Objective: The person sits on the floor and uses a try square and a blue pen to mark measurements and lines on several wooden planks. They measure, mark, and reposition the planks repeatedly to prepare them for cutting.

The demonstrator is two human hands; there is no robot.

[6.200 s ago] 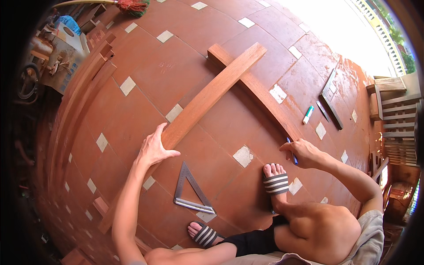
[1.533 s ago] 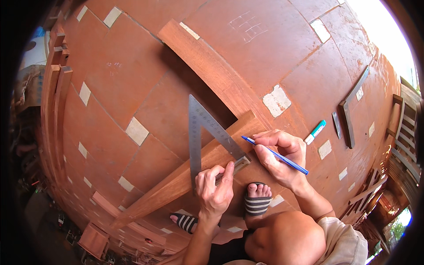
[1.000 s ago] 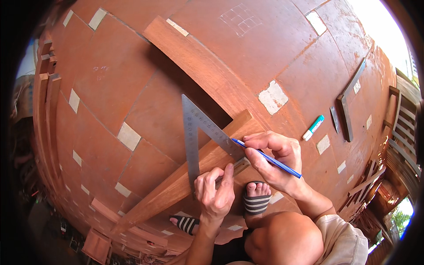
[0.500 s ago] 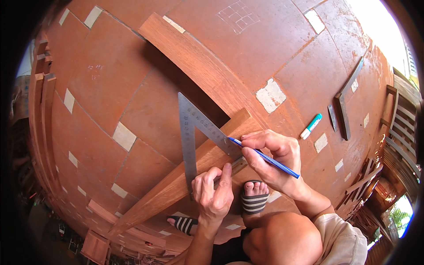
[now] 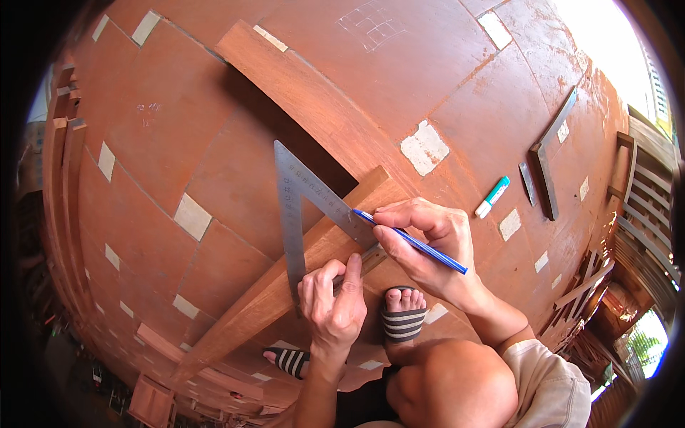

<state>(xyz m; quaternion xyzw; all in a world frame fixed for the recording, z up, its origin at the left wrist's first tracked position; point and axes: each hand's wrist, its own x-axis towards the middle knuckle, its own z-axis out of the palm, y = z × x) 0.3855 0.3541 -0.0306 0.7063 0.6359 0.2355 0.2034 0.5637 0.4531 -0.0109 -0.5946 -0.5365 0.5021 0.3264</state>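
A metal triangular square (image 5: 289,214) with ruled edges lies across a reddish wooden beam (image 5: 242,314) that runs from lower left toward the middle. My left hand (image 5: 332,307) is closed at the square's lower part, its index finger pointing up along the beam and the other fingers curled. In a pinch, my right hand (image 5: 435,242) holds a blue striped pen (image 5: 444,257). The pen's tip meets the square's sloping edge near the beam's upper end. Beyond that end, a second wooden board (image 5: 300,93) slants across the floor, casting a dark shadow.
A green-and-white marker (image 5: 492,197) lies on the tiled floor to the right. Past it are a bevel-like tool (image 5: 546,175) and a small flat strip (image 5: 527,184). Long timbers (image 5: 63,192) are at the far left, slatted wooden pieces (image 5: 648,207) at the right. My sandalled foot (image 5: 404,314) is near the beam.
The whole view has shifted slightly, so things appear a little farther left and up. Both hands keep their holds, and the pen stays at the square's edge.
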